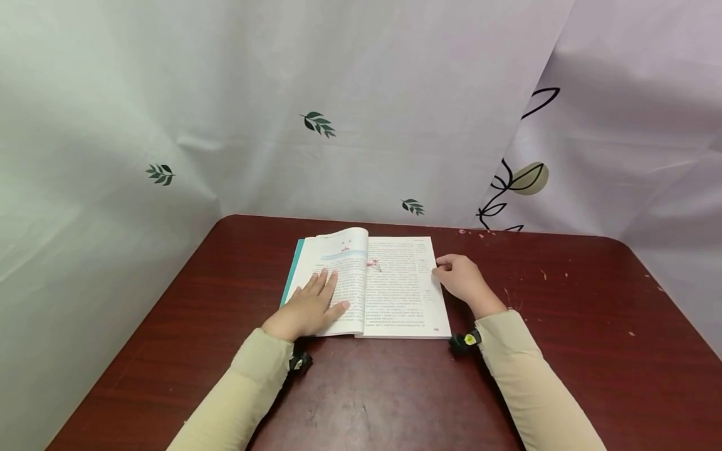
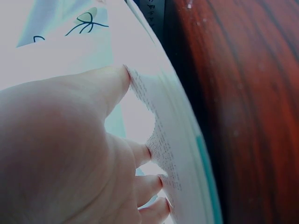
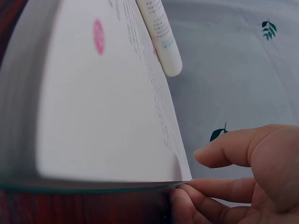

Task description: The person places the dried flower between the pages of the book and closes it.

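Note:
An open book [image 1: 396, 300] with printed text and small pictures lies on the table, its teal cover showing along the left edge. My left hand [image 1: 307, 308] rests on the left-hand page, fingers spread; in the left wrist view its fingertips touch the printed lines. The left pages bulge upward near the spine. At the book's right edge is my right hand [image 1: 465, 282], its fingers bent. The right wrist view shows the fingertips [image 3: 181, 198] touching the page edge, with the thumb [image 3: 210, 156] held apart from the paper. Part of those fingers is hidden below the edge.
The dark red wooden table [image 1: 570, 326] extends around the book on every side. Behind it hangs a pale curtain [image 1: 383, 125] with leaf prints. Each wrist carries a small black strap device, the right one [image 1: 465, 341] near the book's lower right corner.

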Demonstrator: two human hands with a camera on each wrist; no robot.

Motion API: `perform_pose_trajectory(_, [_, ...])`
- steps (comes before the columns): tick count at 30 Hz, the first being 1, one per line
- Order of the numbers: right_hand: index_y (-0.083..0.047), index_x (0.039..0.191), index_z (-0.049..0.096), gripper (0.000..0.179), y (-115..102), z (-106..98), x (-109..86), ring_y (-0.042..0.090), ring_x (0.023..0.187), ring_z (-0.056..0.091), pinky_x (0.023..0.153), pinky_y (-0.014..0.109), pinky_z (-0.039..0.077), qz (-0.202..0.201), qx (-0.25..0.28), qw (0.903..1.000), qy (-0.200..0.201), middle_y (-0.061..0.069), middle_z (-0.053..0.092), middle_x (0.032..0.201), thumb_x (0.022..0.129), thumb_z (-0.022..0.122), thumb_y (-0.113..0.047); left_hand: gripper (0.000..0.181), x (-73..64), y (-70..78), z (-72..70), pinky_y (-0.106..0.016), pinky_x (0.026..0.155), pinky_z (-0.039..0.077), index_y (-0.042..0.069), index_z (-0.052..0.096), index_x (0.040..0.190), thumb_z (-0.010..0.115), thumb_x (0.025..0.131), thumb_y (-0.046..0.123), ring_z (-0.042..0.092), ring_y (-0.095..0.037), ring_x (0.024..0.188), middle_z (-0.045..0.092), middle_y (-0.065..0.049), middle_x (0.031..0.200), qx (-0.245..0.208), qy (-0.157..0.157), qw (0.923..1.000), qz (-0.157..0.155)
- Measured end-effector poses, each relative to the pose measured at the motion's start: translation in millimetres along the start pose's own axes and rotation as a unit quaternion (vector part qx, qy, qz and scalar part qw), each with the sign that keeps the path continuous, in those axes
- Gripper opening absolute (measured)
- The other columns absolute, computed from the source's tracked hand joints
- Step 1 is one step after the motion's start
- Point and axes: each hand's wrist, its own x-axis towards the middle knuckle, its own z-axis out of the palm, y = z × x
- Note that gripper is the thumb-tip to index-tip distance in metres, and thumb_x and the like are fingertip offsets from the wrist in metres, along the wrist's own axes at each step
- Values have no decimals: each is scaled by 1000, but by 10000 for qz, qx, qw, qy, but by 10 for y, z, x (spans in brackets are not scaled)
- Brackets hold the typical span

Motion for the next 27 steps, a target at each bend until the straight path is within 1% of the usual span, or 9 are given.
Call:
perform_pose_trajectory(3, [9,134,58,42,-14,-3,0,28,95,60,79,37,50,-16,-27,10000,-26,23,65,118,98,58,-12,75,7,1,-2,-65,119,13,-1,15,161,42,108,45,5,-42,154,8,-24,167,0,-1,10000,-5])
perform_pose_trajectory(11, [10,136,57,43,-11,-9,-3,31,102,63,83,38,54,-56,37,10000,-70,25,64,123,98,60,-9,75,23,-3,3,-65,118,13,0,15,161,42,108,45,5,-42,154,8,-24,167,0,-23,10000,-27])
perform_pose_trajectory(15, [10,137,56,43,-22,-23,-3,32,105,63,85,39,56,-101,76,9999,-36,25,63,124,99,61,-8,75,27,-1,2,-66,118,13,0,15,161,42,108,46,5,-41,154,7,-23,167,22,-25,10000,-41])
perform_pose_trajectory(18, [9,136,57,42,-39,-46,-8,33,106,62,86,41,54,-189,87,9998,53,25,63,124,98,62,-7,75,30,-3,4,-66,118,14,0,16,161,42,108,46,6,-42,154,8,-24,167,17,-1,10000,-27])
perform_pose_trajectory(21, [7,134,59,40,-50,-81,-18,32,100,64,82,39,55,-298,205,9992,151,23,65,117,96,64,-5,74,29,-1,-1,-67,117,14,-1,17,161,43,108,44,7,-43,154,9,-24,167,7,19,10000,-24])
perform_pose_trajectory(25, [5,135,57,43,-62,-133,-32,26,84,67,73,34,58,-350,676,9970,143,20,68,103,94,65,-2,74,24,9,-9,-67,117,14,-1,17,161,42,108,44,7,-42,154,9,-24,167,7,19,10000,-27])
perform_pose_trajectory(27, [5,137,55,46,-74,-153,-37,23,78,68,71,33,60,-334,893,9953,139,19,69,98,93,66,-1,74,22,13,-10,-67,117,14,-2,17,161,42,108,44,7,-43,154,10,-25,167,6,30,10000,-15])
